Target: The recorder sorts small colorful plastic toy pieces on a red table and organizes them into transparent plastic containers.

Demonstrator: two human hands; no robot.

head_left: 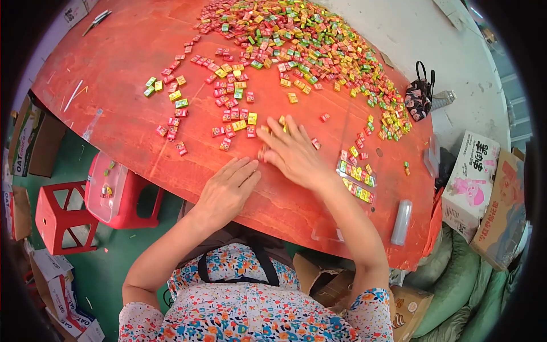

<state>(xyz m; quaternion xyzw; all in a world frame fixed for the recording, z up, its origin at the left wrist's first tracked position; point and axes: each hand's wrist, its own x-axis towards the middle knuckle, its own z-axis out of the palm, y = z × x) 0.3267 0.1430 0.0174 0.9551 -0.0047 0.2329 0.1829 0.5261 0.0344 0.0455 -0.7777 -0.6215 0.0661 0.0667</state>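
Note:
My left hand [228, 191] rests near the front edge of the red table [131, 114], its fingers stretched out and nothing seen in it. Beside it my right hand [296, 154] lies spread, palm down, over a few small candy-sized boxes, touching or nearly touching them. A yellow box [282, 120] shows at its fingertips; whatever lies under the palm is hidden. Loose red, yellow and green boxes [231, 102] form uneven rows just beyond my hands. To the right, a clear plastic tray [341, 169] holds short rows of the same boxes.
A large heap of small boxes [319, 40] covers the table's far side. A clear cylinder [401, 222] and a floral bag [419, 98] are at the right. Red stools [60, 219] and a pink tub [102, 196] stand at left; cartons [470, 182] sit at far right.

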